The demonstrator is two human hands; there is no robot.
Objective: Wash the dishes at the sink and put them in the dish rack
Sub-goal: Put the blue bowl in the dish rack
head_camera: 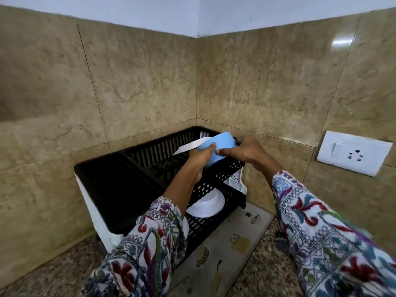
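Left hand: left hand [198,160] grips the near side of the blue bowl [216,150], thumb curled up over its wall, fingers hidden beneath.
Right hand: right hand [246,152] holds the far right side of the same bowl, index finger laid along its wall, the other fingers wrapped round the rim behind.
Sleeves: both forearms wear patterned sleeves [317,232] in white, red, blue and purple, entering from the bottom edge.
Worktop: speckled stone worktop [263,273] runs along the bottom; a beige mat [231,243] with small drawings and the word HOME lies on it, reaching under the rack's right front corner.
Blue bowl: held tilted, base toward the camera, above the right end of the rack's upper tier; whether it touches the rim I cannot tell.
White plate: a thin white plate [190,146] stands slanted in the upper tier just behind the bowl, its edge showing to the bowl's left.
Dish rack: black slotted dish rack [111,189] with white end panels sits in the corner of the worktop, two tiers high.
Lower tier: a white bowl [205,205] lies tilted on the lower shelf, partly hidden by the left forearm.
Walls: tan stone tiles [139,82] meet in the corner behind the rack.
Socket: a white switch and socket plate [354,153] is on the right wall, well apart from the rack.
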